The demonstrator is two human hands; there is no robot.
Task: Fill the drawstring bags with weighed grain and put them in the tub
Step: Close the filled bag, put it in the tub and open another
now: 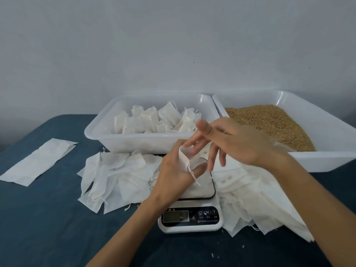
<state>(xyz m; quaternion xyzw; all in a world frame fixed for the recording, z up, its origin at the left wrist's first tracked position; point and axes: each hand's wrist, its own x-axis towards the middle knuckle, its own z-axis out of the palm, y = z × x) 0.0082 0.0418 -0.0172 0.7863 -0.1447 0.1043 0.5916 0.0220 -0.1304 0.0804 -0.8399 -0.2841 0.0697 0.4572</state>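
Left hand [173, 170] gripping a small bag [184, 158] over the scale [190, 218], fingers and thumb curled round it, mouth up, drawstring [193, 175] dangling near the thumb. Held there, probably, so grain can go in and be weighed at once. Right hand [231, 143] just above and to the right, fingers spread and relaxed, holding nothing, tips close to the bag's mouth; whether touching it, cannot tell. Likely opening the mouth or just finished dropping grain.

Far left, tub [107, 139] part-filled with packed bags [154, 120]. Far right, second tub [327, 162] of grain [269, 124], within easy reach of the right hand. Empty bags heaped left [115, 176] and right [260, 199] of the scale, the right heap lapping onto it. Scale's display too dim to read.

Flat folded sheet [38, 162] lying apart at near left. Surface a dark blue cloth [48, 228], a few stray grains near the scale. Behind, a plain pale wall [173, 45].
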